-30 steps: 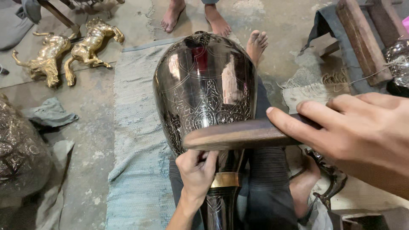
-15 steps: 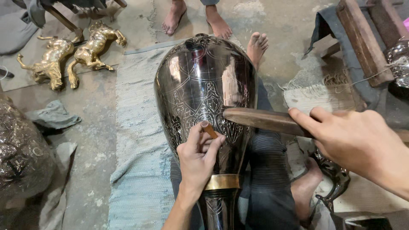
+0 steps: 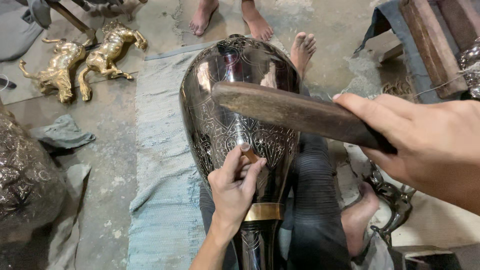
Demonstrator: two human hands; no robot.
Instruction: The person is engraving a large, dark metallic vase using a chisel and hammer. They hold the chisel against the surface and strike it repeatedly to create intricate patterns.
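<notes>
Left hand [image 3: 232,192] fingers pinched; right hand [image 3: 425,145] raised, fingers clenched.

The right hand [image 3: 425,145] runs off the right edge, its wrist unseen, and covers the near end of the wooden mallet [image 3: 295,114]. The left hand's fingers [image 3: 235,167] hide the tip of the small chisel [image 3: 249,152]. The vase [image 3: 240,125] foot is cut off at the bottom edge. Two bare feet [image 3: 227,17] at the top belong to a person otherwise out of frame
</notes>
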